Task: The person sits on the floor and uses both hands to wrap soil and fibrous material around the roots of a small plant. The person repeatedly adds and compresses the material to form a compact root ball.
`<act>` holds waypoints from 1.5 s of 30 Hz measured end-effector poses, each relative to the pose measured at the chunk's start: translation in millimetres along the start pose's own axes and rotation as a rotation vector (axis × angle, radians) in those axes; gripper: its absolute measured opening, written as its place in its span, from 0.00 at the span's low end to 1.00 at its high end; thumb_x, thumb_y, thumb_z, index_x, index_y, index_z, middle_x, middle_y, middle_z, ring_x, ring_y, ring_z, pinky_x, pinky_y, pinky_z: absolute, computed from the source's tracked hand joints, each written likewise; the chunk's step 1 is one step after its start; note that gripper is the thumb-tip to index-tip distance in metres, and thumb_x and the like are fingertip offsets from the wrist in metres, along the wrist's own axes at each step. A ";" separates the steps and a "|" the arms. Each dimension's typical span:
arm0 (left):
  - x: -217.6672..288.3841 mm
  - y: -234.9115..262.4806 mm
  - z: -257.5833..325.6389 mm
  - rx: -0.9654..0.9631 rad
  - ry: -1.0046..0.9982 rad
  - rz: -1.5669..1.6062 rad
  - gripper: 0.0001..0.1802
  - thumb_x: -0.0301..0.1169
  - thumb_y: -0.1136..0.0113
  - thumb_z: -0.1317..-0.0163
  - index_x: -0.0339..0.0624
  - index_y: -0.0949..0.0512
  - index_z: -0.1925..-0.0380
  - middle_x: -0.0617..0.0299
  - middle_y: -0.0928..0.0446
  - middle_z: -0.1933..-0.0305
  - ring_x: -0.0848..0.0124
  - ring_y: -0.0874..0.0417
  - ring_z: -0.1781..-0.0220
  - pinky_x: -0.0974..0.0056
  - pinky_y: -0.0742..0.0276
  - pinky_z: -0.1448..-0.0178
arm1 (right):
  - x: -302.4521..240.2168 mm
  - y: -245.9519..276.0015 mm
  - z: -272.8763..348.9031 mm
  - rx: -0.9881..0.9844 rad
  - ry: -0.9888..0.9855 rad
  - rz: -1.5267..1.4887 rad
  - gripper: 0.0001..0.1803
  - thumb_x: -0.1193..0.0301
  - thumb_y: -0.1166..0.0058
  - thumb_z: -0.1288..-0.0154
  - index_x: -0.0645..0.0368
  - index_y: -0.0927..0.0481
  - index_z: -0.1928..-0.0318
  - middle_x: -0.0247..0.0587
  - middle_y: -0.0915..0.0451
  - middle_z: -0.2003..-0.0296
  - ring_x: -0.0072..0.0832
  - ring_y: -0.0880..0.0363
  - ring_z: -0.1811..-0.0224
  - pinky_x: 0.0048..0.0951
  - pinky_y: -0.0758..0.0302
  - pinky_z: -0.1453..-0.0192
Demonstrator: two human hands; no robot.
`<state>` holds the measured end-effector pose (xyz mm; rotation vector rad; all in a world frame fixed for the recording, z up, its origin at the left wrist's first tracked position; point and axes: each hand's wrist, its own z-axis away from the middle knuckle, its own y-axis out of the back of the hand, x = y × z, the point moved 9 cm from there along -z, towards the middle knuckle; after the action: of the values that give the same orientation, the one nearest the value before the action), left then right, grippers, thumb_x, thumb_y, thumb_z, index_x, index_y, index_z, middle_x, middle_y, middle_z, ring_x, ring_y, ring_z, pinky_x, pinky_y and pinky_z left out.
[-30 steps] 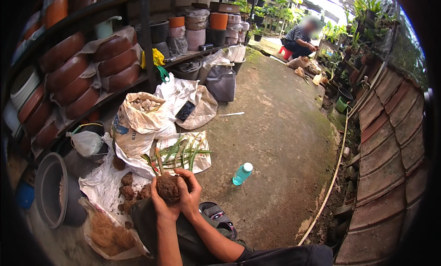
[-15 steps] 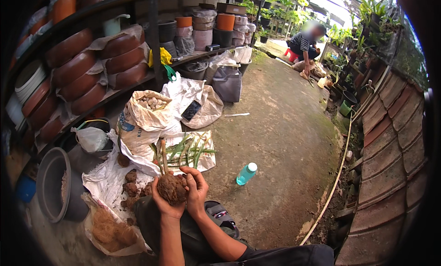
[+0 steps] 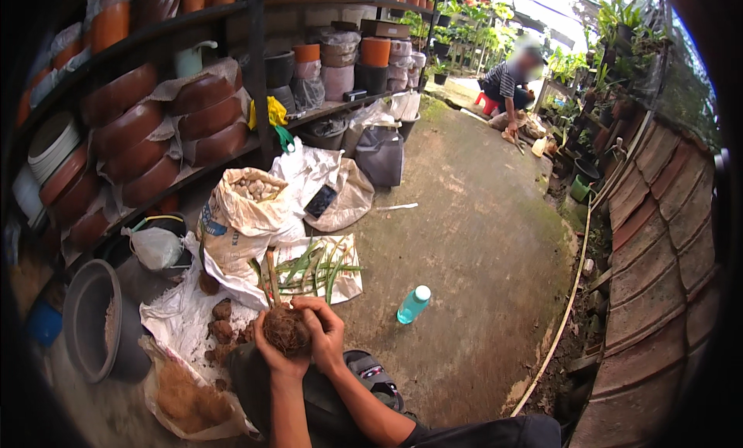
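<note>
Between my two hands sits a round, brown, fibrous root ball point(image 3: 285, 331) with a bare upright stem point(image 3: 272, 278) rising from it. My left hand point(image 3: 272, 358) cups its left side and underside. My right hand point(image 3: 328, 333) wraps its right side, with curled fingers pressed to the top. Just beyond lie cut green leaves point(image 3: 316, 267) on a pale sack. Left of my hands, several brown clumps point(image 3: 221, 330) rest on a white sheet point(image 3: 166, 323). Closer to me, a sack holds loose brown fibre point(image 3: 186, 401).
A turquoise bottle point(image 3: 413, 305) stands on the concrete right of my hands. At left are a grey tub point(image 3: 93, 316), shelves of brown pots point(image 3: 131, 131) and an open sack of lumps point(image 3: 232, 235). A phone point(image 3: 320, 201) lies on sacking. Another person point(image 3: 503, 88) crouches far off.
My right hand's fingers have curled in closer over the top of the root ball. The root ball has turned slightly in my hands. The far person still reaches toward the ground.
</note>
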<state>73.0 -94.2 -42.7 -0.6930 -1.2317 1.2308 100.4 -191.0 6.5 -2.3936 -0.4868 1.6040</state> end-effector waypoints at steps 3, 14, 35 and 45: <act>-10.2 -6.5 -7.0 -0.089 0.022 -0.012 0.27 0.54 0.56 0.32 0.42 0.22 0.53 0.59 0.19 0.54 0.63 0.18 0.54 0.57 0.21 0.46 | -15.1 1.9 -2.5 -0.071 0.076 0.125 0.15 0.69 0.45 0.34 0.66 0.20 0.52 0.48 0.22 0.48 0.36 0.27 0.40 0.35 0.34 0.34; -89.0 -62.8 5.2 -0.210 0.303 -0.182 0.19 0.45 0.52 0.31 0.41 0.23 0.54 0.62 0.20 0.55 0.69 0.18 0.55 0.64 0.21 0.49 | -89.6 70.1 -3.1 0.416 0.375 0.343 0.05 0.77 0.45 0.37 0.67 0.18 0.68 0.48 0.17 0.64 0.34 0.18 0.60 0.32 0.23 0.51; -115.2 -76.1 6.7 -0.179 0.283 -0.301 0.18 0.43 0.53 0.31 0.40 0.26 0.54 0.60 0.22 0.56 0.69 0.20 0.52 0.63 0.25 0.44 | -76.4 121.4 -1.0 0.616 0.279 0.077 0.13 0.74 0.53 0.34 0.69 0.21 0.74 0.46 0.19 0.69 0.29 0.21 0.64 0.33 0.26 0.50; -94.4 -112.6 24.4 -0.678 0.012 -0.885 0.43 0.33 0.26 0.45 0.34 0.42 0.35 0.52 0.29 0.41 0.66 0.27 0.38 0.60 0.32 0.33 | -34.3 133.1 -3.1 0.744 0.127 -0.136 0.23 0.62 0.63 0.28 0.70 0.23 0.67 0.45 0.20 0.67 0.33 0.20 0.59 0.33 0.26 0.47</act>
<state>96.5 -217.7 37.1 -0.5128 -1.6966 0.0647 111.2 -327.0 -10.9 -1.8305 -0.0063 1.2603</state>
